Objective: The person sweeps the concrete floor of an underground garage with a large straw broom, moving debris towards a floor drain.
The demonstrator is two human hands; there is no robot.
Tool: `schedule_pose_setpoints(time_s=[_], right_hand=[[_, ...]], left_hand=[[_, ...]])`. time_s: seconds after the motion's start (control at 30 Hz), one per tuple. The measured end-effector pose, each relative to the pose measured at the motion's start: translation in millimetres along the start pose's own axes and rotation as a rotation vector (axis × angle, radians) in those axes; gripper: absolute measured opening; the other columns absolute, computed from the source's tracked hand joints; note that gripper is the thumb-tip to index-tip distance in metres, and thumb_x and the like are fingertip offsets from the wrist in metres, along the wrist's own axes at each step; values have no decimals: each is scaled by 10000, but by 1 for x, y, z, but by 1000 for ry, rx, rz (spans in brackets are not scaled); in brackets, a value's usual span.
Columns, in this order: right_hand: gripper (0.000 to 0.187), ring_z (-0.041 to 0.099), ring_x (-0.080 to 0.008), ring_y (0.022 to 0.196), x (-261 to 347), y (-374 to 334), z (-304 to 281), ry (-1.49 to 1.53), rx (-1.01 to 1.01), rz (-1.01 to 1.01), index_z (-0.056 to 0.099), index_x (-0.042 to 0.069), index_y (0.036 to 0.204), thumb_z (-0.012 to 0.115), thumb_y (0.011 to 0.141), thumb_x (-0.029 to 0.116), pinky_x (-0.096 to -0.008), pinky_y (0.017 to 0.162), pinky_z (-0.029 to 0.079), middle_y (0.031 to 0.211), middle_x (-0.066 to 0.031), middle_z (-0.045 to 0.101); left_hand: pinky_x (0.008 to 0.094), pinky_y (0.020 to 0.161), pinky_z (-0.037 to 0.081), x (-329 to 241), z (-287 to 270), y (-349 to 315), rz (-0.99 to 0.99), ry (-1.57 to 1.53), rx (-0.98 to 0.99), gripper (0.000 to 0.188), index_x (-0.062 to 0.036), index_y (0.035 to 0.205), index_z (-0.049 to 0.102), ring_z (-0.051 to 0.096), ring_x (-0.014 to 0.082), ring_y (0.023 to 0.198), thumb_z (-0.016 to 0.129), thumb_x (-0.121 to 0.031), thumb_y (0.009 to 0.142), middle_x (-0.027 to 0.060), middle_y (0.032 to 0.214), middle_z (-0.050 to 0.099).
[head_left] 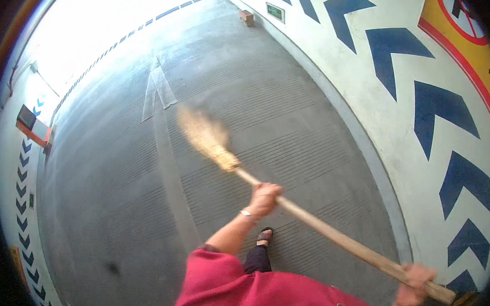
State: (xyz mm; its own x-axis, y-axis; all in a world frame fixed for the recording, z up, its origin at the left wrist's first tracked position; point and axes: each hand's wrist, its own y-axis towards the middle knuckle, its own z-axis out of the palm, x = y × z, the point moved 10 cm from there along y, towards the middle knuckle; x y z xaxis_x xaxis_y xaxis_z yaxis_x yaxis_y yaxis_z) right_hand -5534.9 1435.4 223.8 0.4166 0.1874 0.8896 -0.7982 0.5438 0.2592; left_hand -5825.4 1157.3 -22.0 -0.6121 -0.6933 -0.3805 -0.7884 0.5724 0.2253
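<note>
I hold a long broom [335,235] with both hands, its pale wooden handle slanting across my front from lower right to upper left. My left hand [266,199], with a light bracelet at the wrist, is wrapped round the handle just behind the bristles. Near the handle's butt end, my right hand [415,285] is closed round the wood and slightly blurred. The straw broom head [207,137] points ahead and left over the grey ribbed floor [104,201]. Its tips are smeared by motion, so I cannot tell whether they touch the floor.
A white wall [364,98] with dark blue chevrons and a low kerb [367,154] runs along the right. A brown block [246,18] stands by it, far ahead. At the left wall is an orange barrier unit [35,131]. My sandalled foot [264,236] is below the handle.
</note>
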Motion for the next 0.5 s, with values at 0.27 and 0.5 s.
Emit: schedule_pose_setpoints(time_s=[0.27,0.5], right_hand=[[249,482,-182,699,-93,-17,56,411,230,289,399,98,644,631,726,131,-422,869,386,637,-43,468],[244,344,-136,650,71,-84,-83,144,37,-45,335,128,692,544,809,176,-342,871,312,632,9,317]], left_hand=[[413,731,349,89,-73,-165,-270,328,277,118,-160,741,551,516,194,840,590,-130,634,-19,764,547],[386,748,316,-119,-46,-32,227,22,83,144,-139,702,515,483,192,808,619,-137,603,-1,723,501]])
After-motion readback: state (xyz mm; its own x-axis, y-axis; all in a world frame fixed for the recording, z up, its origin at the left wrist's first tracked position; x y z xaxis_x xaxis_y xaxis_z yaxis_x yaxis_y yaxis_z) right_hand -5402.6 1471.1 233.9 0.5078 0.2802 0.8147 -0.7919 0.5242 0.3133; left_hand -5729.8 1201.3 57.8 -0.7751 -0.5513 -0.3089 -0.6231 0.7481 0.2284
